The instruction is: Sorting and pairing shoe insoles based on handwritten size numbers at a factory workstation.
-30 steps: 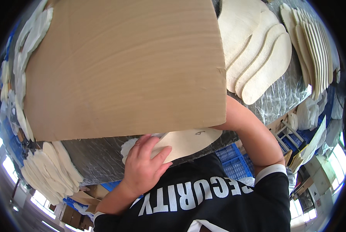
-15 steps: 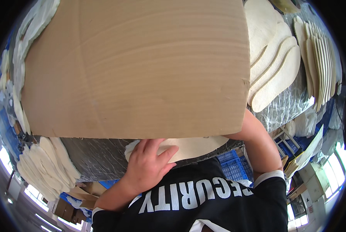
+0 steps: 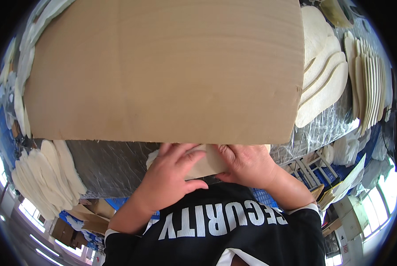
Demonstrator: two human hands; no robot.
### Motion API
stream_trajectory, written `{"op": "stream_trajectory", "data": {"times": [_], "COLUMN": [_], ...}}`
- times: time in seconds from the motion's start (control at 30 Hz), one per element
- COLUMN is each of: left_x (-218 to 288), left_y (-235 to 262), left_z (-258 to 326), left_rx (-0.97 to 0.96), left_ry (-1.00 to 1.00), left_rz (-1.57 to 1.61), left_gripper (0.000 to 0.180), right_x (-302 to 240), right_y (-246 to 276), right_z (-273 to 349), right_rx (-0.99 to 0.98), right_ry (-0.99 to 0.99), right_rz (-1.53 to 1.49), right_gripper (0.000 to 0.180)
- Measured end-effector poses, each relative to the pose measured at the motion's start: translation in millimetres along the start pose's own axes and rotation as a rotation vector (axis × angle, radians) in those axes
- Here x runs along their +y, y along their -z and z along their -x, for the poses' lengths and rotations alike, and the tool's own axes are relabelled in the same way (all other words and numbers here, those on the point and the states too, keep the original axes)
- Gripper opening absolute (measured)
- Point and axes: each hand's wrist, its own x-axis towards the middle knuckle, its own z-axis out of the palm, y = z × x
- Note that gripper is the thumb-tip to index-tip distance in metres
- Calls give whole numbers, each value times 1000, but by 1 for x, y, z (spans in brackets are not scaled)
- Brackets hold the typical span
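Plastic-wrapped table (image 3: pixel 114 166) carries rows of finished insoles (image 3: pixel 322 84), while left hand (image 3: pixel 169 177) and right hand (image 3: pixel 247 164) press spread fingers on one pale insole (image 3: pixel 207 162) under the cardboard sheet (image 3: pixel 163 66), seemingly mid-job.

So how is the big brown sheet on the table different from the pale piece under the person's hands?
The cardboard sheet is brown, rectangular and far larger, covering most of the table; the pale cut-out is cream, small and rounded at its left end. The cardboard sheet lies untouched, while the left hand and right hand both press on the pale cut-out, whose far edge is hidden by the sheet. Both are flat and thin.
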Motion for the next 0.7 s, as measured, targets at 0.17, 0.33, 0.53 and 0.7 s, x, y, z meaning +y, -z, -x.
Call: {"op": "stream_trajectory", "data": {"times": [0.17,0.33,0.53,0.7], "left_x": [-20,-36,-45,-44], "left_y": [13,13,-1,-7], "left_z": [25,37,37,35], "left_rx": [248,266,357,462], "left_ry": [160,270,320,346], "left_rz": [67,213,247,276], "left_gripper": [46,31,20,22], "right_x": [1,0,-7,-32], "right_y": [4,4,7,12], "right_z": [-2,-3,-7,-24], "right_rx": [38,45,-51,-61], "right_ry": [-17,-28,-80,-3], "right_rz": [3,10,93,227], "right_gripper": [94,97,92,99]}}
